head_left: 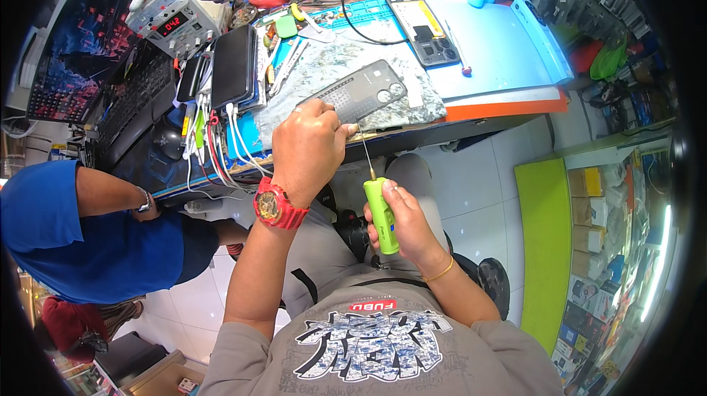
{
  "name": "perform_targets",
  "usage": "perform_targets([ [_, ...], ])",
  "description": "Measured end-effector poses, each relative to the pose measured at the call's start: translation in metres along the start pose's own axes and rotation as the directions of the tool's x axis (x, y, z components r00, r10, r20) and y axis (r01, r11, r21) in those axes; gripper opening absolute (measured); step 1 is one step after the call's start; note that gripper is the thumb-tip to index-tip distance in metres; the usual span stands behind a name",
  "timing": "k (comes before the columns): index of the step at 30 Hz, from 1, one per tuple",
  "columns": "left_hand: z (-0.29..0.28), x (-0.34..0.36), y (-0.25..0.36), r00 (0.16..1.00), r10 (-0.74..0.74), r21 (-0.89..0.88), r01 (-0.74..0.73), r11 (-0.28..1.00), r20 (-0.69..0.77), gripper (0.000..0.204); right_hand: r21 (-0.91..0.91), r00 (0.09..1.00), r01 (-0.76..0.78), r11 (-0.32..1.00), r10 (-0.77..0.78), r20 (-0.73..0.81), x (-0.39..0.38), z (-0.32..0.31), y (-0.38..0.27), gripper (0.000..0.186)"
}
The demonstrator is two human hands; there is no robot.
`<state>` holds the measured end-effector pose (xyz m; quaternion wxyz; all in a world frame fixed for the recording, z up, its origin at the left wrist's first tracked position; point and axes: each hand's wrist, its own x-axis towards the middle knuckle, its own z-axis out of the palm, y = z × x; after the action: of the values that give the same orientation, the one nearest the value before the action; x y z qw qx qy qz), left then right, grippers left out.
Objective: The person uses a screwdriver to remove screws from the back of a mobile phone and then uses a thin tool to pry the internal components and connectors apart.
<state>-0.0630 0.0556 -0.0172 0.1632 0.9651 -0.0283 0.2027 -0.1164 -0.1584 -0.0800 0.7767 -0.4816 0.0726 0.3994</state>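
Grey, perforated, flat phone panel point(361, 92): over mottled grey mat point(425, 107). Left hand point(309, 146): curled at its edge, hold unclear. Right hand point(409, 228): gripping lime-green, thin-shafted tool point(381, 212). Step, apparently: edge work; next needs steady tip.

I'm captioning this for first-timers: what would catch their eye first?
Probably the bright green tool, upright in the right hand near the centre. Next, the red watch on the wrist below the left hand, then the glowing red display at upper left.
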Motion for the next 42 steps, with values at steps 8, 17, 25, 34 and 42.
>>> perform_targets([
  [8,-0.0008,0.0026,0.0018,1.0,-0.009,0.02,0.008,1.0,0.012,0.029,0.02,1.0,0.006,1.0,-0.006,0.006,0.002,-0.0029,0.0024,0.041],
  [17,-0.001,0.0044,0.0026,0.999,-0.021,0.033,0.02,0.999,0.028,0.03,0.038,1.0,0.013,0.999,-0.013,0.013,0.0029,-0.005,0.0036,0.04],
  [25,-0.0015,0.0068,0.0041,0.999,-0.016,0.049,0.015,0.999,0.028,0.031,0.026,1.0,0.018,0.999,-0.018,0.004,0.0024,-0.0038,0.0011,0.042],
  [34,-0.0011,0.0077,0.0049,0.999,-0.024,0.067,0.022,0.998,0.036,0.033,0.021,1.0,0.024,1.0,-0.024,0.002,0.0025,-0.0044,0.0005,0.043],
  [42,-0.0007,0.0094,0.0061,0.999,-0.024,0.078,0.022,0.997,0.03,0.037,0.027,0.999,0.034,0.999,-0.034,-0.014,0.0023,-0.0042,-0.0011,0.044],
])
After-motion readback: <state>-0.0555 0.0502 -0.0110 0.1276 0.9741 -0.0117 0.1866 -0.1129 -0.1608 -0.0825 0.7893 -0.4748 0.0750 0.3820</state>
